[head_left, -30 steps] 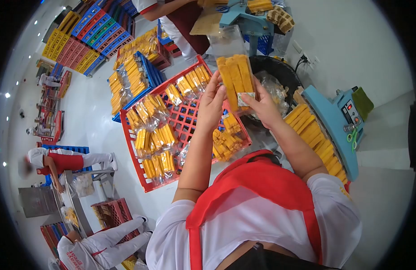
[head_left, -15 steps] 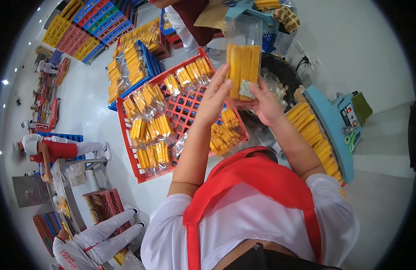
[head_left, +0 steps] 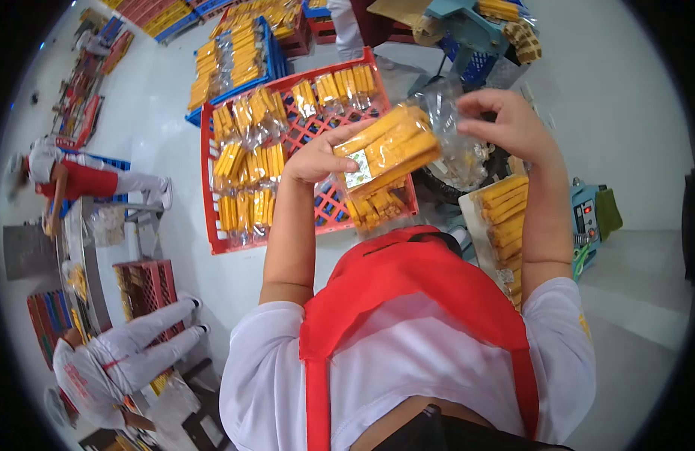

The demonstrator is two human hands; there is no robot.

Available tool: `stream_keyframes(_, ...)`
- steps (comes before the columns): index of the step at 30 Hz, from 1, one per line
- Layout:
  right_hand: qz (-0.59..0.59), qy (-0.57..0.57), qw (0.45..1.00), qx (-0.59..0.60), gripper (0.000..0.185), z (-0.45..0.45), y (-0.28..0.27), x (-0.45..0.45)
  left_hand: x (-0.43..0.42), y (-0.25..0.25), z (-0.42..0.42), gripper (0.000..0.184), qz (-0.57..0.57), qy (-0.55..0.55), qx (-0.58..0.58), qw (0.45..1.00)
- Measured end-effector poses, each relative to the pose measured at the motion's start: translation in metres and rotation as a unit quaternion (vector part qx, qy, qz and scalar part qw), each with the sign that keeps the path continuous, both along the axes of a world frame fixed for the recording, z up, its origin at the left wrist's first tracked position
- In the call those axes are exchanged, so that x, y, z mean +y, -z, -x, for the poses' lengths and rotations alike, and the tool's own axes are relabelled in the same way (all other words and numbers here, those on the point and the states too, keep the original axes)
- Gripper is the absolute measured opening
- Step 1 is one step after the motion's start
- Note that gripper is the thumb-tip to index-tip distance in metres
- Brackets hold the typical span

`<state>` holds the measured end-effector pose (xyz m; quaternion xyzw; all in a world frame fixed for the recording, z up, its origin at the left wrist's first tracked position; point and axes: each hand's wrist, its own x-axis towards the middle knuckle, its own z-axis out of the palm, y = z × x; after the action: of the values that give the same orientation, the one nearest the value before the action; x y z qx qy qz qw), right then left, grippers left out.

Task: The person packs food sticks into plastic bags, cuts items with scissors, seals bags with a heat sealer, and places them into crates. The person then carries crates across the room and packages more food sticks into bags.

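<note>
A clear bag of yellow sticks (head_left: 396,143) with a small white label lies tilted in my left hand (head_left: 321,156), whose thumb presses near the label. The loose clear end of the bag points toward my right hand (head_left: 489,120). My right hand is raised beside that end with fingers curled and pinched; whether they hold the plastic is too unclear to tell. Below the bag, a red crate (head_left: 207,177) holds rows of similar filled bags and more yellow sticks near its right corner.
A dark round bin (head_left: 436,188) with plastic bags stands behind my hands. On the right are a tray of yellow sticks (head_left: 501,225) and a blue sealing machine (head_left: 588,214). Blue crates (head_left: 272,56) stand beyond. Co-workers (head_left: 92,180) are at the left.
The bag has turned from upright to tilted and come lower. My right hand has left its labelled end and moved to the open-looking clear end. The view has shifted.
</note>
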<state>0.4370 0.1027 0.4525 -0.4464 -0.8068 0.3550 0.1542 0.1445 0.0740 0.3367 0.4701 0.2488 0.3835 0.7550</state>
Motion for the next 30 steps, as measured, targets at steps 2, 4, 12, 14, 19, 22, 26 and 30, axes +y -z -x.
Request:
stream_keyframes(2,0.083,0.015,0.989,0.119,0.040,0.008,0.006,-0.002,-0.007,0.002,0.012,0.081,-0.041,0.009,0.015,0.999)
stream_keyframes(4,0.147,0.070,0.947,0.276,0.036,0.017,0.015,-0.004,-0.011,0.009,0.020,0.081,-0.005,-0.016,-0.050,0.999)
stream_keyframes(12,0.365,0.043,0.892,0.265,0.022,0.040,0.056,-0.020,-0.048,0.087,0.017,0.057,0.134,-0.149,-0.345,0.917)
stream_keyframes(14,0.354,-0.017,0.915,0.193,0.021,0.041,0.052,-0.025,-0.058,0.097,0.017,0.056,0.172,-0.173,-0.344,0.907)
stream_keyframes(19,-0.012,-0.193,0.979,0.060,0.027,0.065,0.050,-0.047,-0.053,0.097,0.016,0.058,0.243,-0.238,-0.303,0.890)
stream_keyframes(22,-0.043,-0.207,0.973,0.095,0.045,0.073,0.057,-0.058,-0.045,0.087,0.024,0.061,0.214,-0.225,-0.289,0.905)
stream_keyframes(26,-0.029,-0.138,0.985,0.102,0.064,0.080,0.077,-0.069,-0.041,0.077,0.028,0.058,0.168,-0.218,-0.264,0.924)
stream_keyframes(30,0.105,-0.098,0.979,0.146,0.072,0.083,0.075,-0.073,-0.041,0.073,0.025,0.055,0.134,-0.209,-0.262,0.933)
